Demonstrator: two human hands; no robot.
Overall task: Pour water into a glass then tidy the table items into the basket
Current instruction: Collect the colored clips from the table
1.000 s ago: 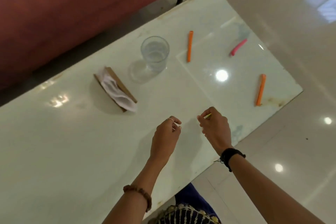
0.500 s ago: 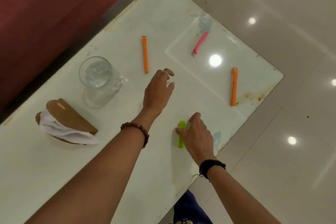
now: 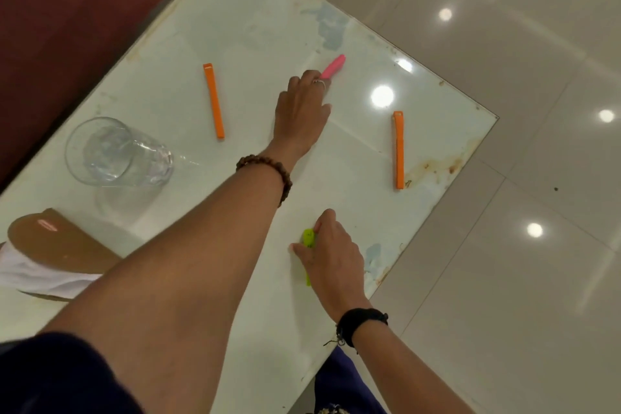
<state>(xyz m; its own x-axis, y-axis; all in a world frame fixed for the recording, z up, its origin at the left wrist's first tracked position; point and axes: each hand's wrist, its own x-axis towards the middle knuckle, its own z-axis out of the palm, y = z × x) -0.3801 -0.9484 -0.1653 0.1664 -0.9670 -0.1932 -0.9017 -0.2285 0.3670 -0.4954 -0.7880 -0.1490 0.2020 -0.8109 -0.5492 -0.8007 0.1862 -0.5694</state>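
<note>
Reaching farther than half a second ago, the left hand (image 3: 302,107) has crossed the table (image 3: 255,27) from beside the near orange clip (image 3: 213,100) to the pink clip (image 3: 333,66), fingertips at its near end; whether they pinch it I cannot tell. The right hand (image 3: 331,260) stays on the green clip (image 3: 308,239), fingers curled around it, close to the table's near edge. The second orange clip (image 3: 399,149) lies by the right edge, bare tabletop between. The glass (image 3: 116,153) of water stands far left.
</note>
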